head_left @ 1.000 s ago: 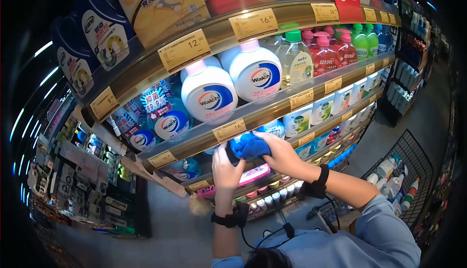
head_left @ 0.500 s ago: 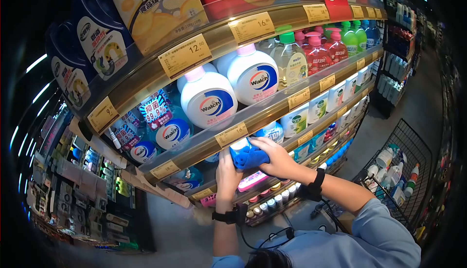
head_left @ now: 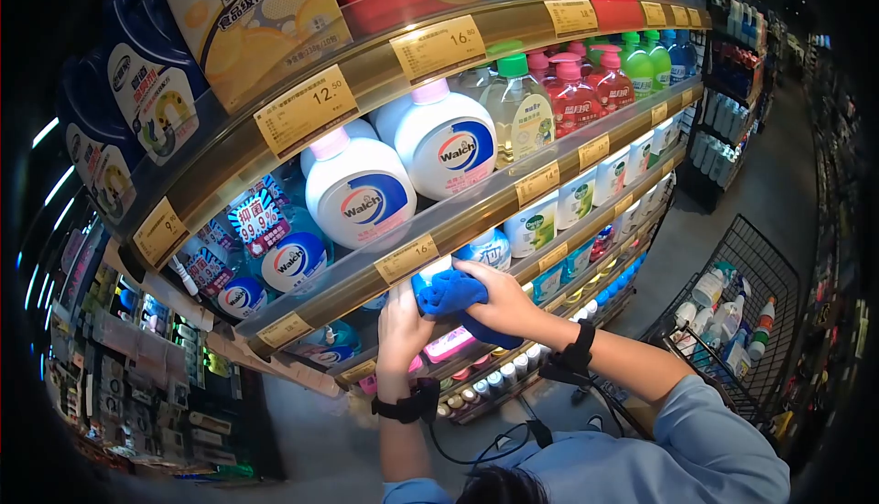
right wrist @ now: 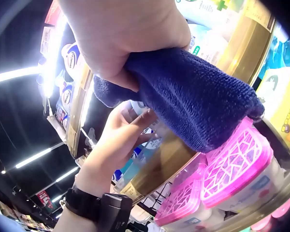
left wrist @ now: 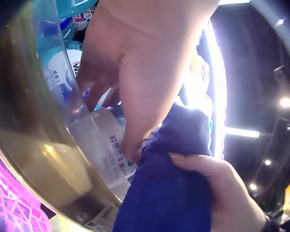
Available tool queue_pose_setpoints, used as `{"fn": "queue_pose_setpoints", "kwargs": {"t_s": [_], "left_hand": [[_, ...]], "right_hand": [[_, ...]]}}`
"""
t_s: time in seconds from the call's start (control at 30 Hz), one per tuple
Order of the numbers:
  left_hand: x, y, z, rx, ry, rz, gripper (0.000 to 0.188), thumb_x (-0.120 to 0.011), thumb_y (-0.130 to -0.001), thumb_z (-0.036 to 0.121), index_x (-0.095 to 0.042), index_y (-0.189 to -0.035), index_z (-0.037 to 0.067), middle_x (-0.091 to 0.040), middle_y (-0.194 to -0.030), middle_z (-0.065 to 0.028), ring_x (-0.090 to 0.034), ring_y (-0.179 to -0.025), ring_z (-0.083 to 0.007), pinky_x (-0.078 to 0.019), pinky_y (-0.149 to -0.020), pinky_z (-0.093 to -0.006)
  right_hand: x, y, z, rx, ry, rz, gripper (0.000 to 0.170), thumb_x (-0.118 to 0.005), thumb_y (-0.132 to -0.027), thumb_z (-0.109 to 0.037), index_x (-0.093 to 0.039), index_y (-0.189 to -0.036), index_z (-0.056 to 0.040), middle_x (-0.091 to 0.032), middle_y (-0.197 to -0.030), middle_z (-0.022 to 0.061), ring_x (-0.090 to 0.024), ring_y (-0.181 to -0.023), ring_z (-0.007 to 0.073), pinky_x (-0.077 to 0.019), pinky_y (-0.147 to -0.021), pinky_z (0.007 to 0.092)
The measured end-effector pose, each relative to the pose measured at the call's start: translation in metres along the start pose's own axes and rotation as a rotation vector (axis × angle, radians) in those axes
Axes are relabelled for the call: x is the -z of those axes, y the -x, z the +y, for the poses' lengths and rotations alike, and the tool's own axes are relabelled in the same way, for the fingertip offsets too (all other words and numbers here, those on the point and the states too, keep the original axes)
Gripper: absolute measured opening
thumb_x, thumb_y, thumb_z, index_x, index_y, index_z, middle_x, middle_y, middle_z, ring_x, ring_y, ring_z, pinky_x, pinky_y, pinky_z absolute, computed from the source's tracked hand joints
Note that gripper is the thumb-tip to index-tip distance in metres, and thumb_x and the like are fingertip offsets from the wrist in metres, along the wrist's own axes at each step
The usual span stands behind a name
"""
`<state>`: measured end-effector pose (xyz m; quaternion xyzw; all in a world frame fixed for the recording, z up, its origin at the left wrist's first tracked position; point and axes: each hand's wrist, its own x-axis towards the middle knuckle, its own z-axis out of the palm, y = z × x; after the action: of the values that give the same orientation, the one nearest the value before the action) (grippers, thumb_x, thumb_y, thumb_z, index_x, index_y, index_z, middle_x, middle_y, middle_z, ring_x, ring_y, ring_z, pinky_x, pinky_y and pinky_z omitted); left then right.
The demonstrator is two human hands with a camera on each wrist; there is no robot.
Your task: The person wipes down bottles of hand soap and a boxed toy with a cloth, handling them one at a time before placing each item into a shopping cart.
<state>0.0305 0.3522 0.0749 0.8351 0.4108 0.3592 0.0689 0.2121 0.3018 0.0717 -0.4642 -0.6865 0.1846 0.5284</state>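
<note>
The right hand (head_left: 504, 301) grips a bunched blue cloth (right wrist: 193, 99), which lies against a labelled bottle (left wrist: 114, 145). The left hand (head_left: 403, 328) grasps that bottle, thumb across its label, just below a gold price rail (head_left: 476, 225). Tubs with pink lids (right wrist: 237, 169) sit below the cloth; white Walch bottles (head_left: 360, 200) stand one shelf above. A wire basket (head_left: 776, 261) holding more bottles is off to the right.

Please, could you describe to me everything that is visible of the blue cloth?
The cloth is plain blue, darker in the wrist views, with a fuzzy, towel-like surface. It is folded and bunched, with a loose part hanging down. The right hand grips it, thumb on the fabric, at the front of a shelf. Close beside it is a bottle in the left hand; I cannot tell whether either touches it.
</note>
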Motion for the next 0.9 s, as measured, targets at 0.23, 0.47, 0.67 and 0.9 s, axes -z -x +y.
{"fn": "queue_pose_setpoints", "kwargs": {"t_s": [0.23,0.47,0.67,0.9], "left_hand": [[0.033,-0.016,0.006,0.074,-0.013,-0.177,0.045,-0.065,-0.070,0.010,-0.053,-0.112,0.001,-0.058,-0.104,-0.0231,-0.055,-0.098,-0.0393,-0.0441,-0.084,-0.0400],[0.041,0.000,0.010,-0.062,-0.007,0.001,0.046,-0.066,-0.071,0.012,-0.052,-0.112,-0.002,-0.056,-0.109,-0.0233,-0.050,-0.104,-0.0404,-0.0400,-0.089,-0.0428],[0.041,0.007,0.025,0.002,0.003,0.003,0.055,-0.073,-0.066,0.016,-0.049,-0.111,-0.003,-0.056,-0.104,-0.0211,-0.053,-0.101,-0.0351,-0.0413,-0.089,-0.0399],[0.040,0.050,0.026,0.345,0.865,-0.253,0.054,-0.074,-0.067,0.006,-0.047,-0.114,-0.001,-0.058,-0.100,-0.0083,-0.056,-0.093,-0.0124,-0.0460,-0.081,-0.0273]], "right_hand": [[-0.006,-0.005,-0.010,-0.011,-0.050,0.024,0.053,-0.060,-0.069,-0.007,-0.048,-0.120,0.0005,-0.055,-0.114,0.0224,-0.053,-0.106,0.0370,-0.0417,-0.092,0.0381],[-0.007,-0.002,-0.021,-0.219,-0.257,-0.111,0.048,-0.065,-0.075,-0.011,-0.051,-0.120,-0.0015,-0.062,-0.104,0.0124,-0.060,-0.096,0.0195,-0.0450,-0.084,0.0307],[0.007,0.005,-0.024,-0.285,-0.445,-0.083,0.032,-0.067,-0.079,-0.014,-0.059,-0.107,-0.0001,-0.063,-0.096,0.0055,-0.056,-0.088,0.0088,-0.0461,-0.078,0.0268],[0.073,0.027,-0.054,-0.459,-0.543,-0.040,0.027,-0.063,-0.078,-0.007,-0.060,-0.104,-0.0001,-0.064,-0.092,0.0050,-0.058,-0.085,0.0092,-0.0464,-0.077,0.0260]]}}
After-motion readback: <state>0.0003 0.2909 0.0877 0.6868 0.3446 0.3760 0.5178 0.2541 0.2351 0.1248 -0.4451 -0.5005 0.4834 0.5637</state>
